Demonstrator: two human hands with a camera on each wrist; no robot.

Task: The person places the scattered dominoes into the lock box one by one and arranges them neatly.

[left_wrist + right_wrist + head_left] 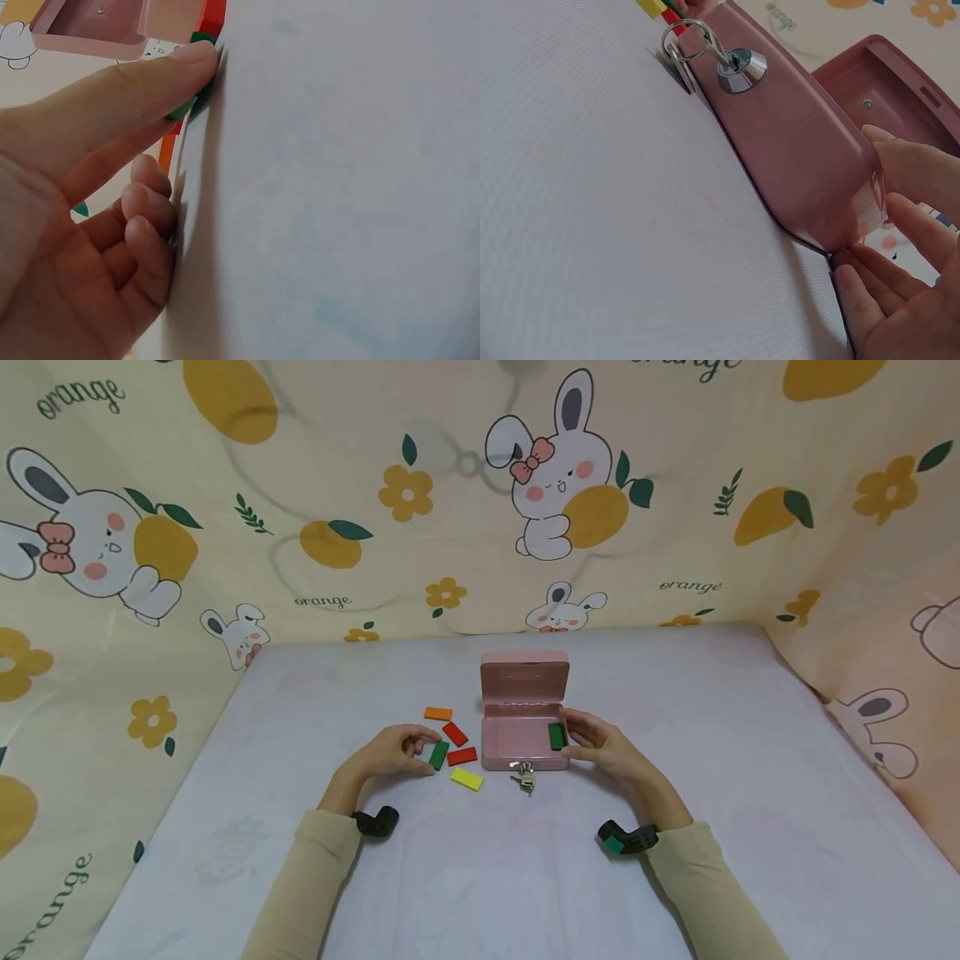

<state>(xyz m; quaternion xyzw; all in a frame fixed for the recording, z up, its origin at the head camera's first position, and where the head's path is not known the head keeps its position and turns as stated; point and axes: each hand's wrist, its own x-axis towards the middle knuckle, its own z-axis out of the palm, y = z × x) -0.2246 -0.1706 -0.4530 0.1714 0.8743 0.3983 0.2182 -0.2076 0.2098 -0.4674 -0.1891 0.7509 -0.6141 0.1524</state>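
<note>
My left hand (pixel 392 748) pinches a green block (pixel 439 756) between thumb and fingers, close over the table, with the other fingers curled. To the right stands a small pink cash box (pixel 513 739), its lid raised. Inside, against its right wall, rests another green block (pixel 556 736). My right hand (pixel 606 748) holds the box by its right side; in the right wrist view a fingertip lies over the rim and other fingers lie along the outer wall. Keys on a ring (pixel 684 39) hang from the front lock (pixel 741 70).
Around my left hand lie an orange block (pixel 438 713), two red blocks (pixel 455 733) and a yellow block (pixel 467 778). A white cloth covers the table (pixel 480 877). Behind it hangs a cream curtain (pixel 450 552) printed with rabbits and oranges.
</note>
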